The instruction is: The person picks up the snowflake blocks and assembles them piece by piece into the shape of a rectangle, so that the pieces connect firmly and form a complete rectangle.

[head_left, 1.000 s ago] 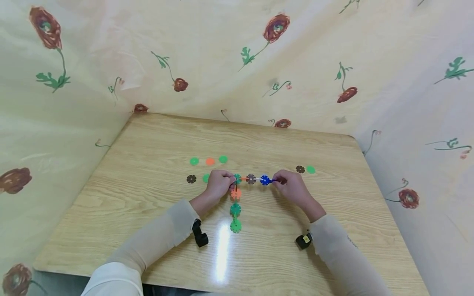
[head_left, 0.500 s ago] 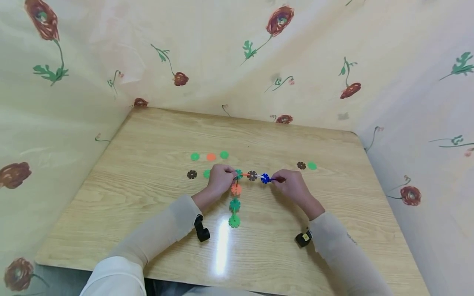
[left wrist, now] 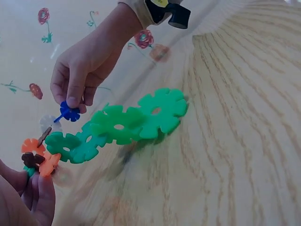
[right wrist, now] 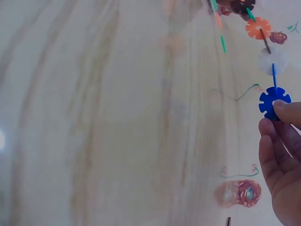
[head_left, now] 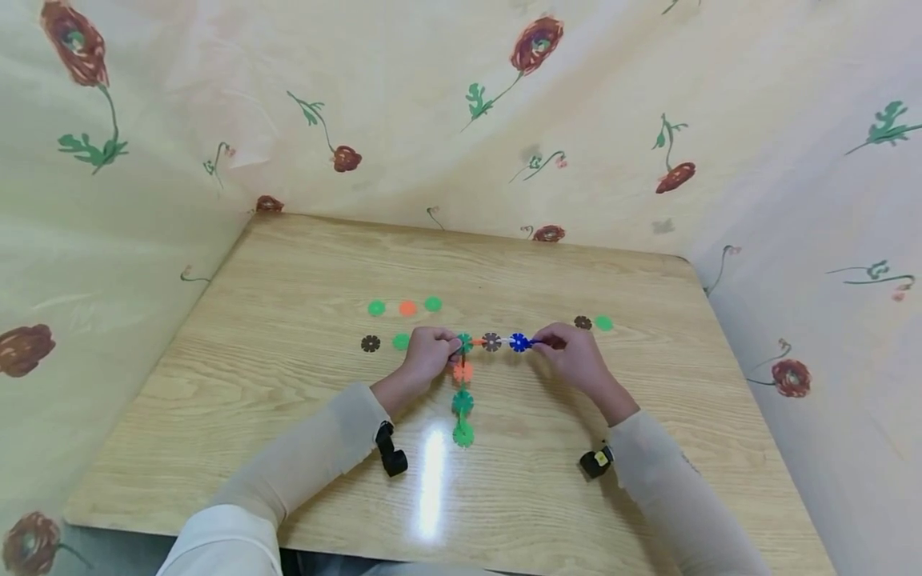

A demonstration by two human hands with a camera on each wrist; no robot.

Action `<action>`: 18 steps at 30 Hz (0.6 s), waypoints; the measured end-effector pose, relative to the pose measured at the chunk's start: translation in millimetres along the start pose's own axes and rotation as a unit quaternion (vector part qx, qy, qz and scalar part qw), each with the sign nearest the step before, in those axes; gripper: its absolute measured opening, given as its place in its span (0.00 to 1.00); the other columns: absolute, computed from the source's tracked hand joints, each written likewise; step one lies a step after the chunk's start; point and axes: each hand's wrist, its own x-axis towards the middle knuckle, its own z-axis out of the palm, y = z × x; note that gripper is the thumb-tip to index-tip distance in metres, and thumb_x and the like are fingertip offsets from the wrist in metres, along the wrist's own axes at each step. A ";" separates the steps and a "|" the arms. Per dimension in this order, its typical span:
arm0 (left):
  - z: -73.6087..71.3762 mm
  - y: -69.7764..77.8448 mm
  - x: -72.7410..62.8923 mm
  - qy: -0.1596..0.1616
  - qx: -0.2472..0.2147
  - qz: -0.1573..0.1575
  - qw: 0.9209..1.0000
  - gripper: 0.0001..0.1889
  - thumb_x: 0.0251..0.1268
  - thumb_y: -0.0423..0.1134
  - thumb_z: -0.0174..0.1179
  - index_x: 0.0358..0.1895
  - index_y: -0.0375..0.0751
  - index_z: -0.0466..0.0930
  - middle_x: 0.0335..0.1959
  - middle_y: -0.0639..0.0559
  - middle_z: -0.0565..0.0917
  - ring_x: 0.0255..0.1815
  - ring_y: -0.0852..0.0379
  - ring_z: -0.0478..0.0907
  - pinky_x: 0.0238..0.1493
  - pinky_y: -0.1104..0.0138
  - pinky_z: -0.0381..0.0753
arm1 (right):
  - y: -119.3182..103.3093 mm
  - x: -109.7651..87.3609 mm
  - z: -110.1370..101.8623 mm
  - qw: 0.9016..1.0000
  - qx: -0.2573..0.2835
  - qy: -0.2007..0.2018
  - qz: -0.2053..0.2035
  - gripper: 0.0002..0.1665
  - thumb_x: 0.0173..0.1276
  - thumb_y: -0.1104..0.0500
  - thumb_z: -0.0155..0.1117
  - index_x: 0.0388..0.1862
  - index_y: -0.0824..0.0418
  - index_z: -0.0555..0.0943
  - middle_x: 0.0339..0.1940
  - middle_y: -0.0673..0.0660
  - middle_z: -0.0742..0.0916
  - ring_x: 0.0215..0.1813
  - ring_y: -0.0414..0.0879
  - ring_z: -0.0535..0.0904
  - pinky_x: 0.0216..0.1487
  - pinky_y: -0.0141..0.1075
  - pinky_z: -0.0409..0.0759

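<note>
A chain of slotted plastic discs, joined at right angles, is held between both hands. My left hand (head_left: pixel 426 356) pinches its corner beside a dark green disc (head_left: pixel 464 343). Rightward run an orange disc seen edge-on, a brown disc (head_left: pixel 491 342), a white one edge-on and a blue disc (head_left: pixel 517 342). The other arm leads towards the body through an orange disc (head_left: pixel 463 373), a dark green disc (head_left: pixel 463 402) and a bright green disc (left wrist: pixel 162 113). At the right end my right hand (head_left: pixel 574 360) pinches a blue disc (right wrist: pixel 269 102), joined to the other blue one. My left fingers hide part of the corner.
Loose discs lie flat beyond the hands on the wooden table (head_left: pixel 302 272): an orange disc (head_left: pixel 407 308) between two green ones, a brown disc (head_left: pixel 370 343) and a green disc (head_left: pixel 400 342) at left, a brown disc (head_left: pixel 583 322) and a green disc (head_left: pixel 603 323) at right. Flowered cloth surrounds the table.
Both hands keep their grips. The right hand has shifted slightly right and away from the body, and the chain's near arm has swung a little to the right.
</note>
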 end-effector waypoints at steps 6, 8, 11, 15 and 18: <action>-0.3 0.2 -1.4 -0.001 0.011 0.011 1.000 0.06 0.71 0.27 0.60 0.41 0.28 0.86 0.33 0.41 0.85 0.26 0.55 0.80 0.28 0.67 0.84 | 0.6 -1.7 -2.1 1.000 0.021 0.017 -0.003 0.07 0.66 0.72 0.69 0.40 0.65 0.86 0.38 0.59 0.89 0.40 0.53 0.85 0.44 0.46 0.87; -0.8 0.7 -1.5 -0.001 0.013 0.013 1.000 0.06 0.70 0.27 0.60 0.40 0.29 0.86 0.32 0.42 0.85 0.26 0.55 0.80 0.27 0.67 0.84 | 1.7 -1.3 -1.4 1.000 0.020 0.012 -0.001 0.08 0.66 0.74 0.68 0.41 0.65 0.86 0.39 0.60 0.89 0.41 0.53 0.85 0.44 0.46 0.86; -2.2 0.3 -1.6 -0.005 0.014 0.011 1.000 0.05 0.70 0.27 0.60 0.39 0.29 0.85 0.32 0.42 0.85 0.26 0.55 0.80 0.28 0.67 0.84 | 3.4 -0.9 0.3 1.000 0.020 0.000 0.007 0.09 0.65 0.75 0.67 0.41 0.66 0.86 0.39 0.60 0.89 0.42 0.54 0.85 0.45 0.46 0.86; -3.9 -1.5 -2.3 -0.020 0.025 0.001 0.999 0.06 0.70 0.27 0.60 0.38 0.28 0.85 0.31 0.41 0.85 0.25 0.55 0.80 0.27 0.67 0.84 | 3.7 -0.6 1.0 1.000 0.021 -0.009 0.017 0.09 0.66 0.74 0.66 0.42 0.65 0.86 0.40 0.60 0.89 0.43 0.54 0.85 0.46 0.48 0.86; -3.7 -3.3 -2.9 -0.030 0.038 -0.012 0.999 0.05 0.70 0.27 0.61 0.38 0.28 0.86 0.31 0.41 0.86 0.25 0.55 0.81 0.26 0.67 0.85 | 5.0 -0.1 0.5 1.000 0.020 -0.010 0.021 0.09 0.66 0.74 0.67 0.41 0.66 0.86 0.39 0.60 0.89 0.43 0.54 0.84 0.46 0.48 0.86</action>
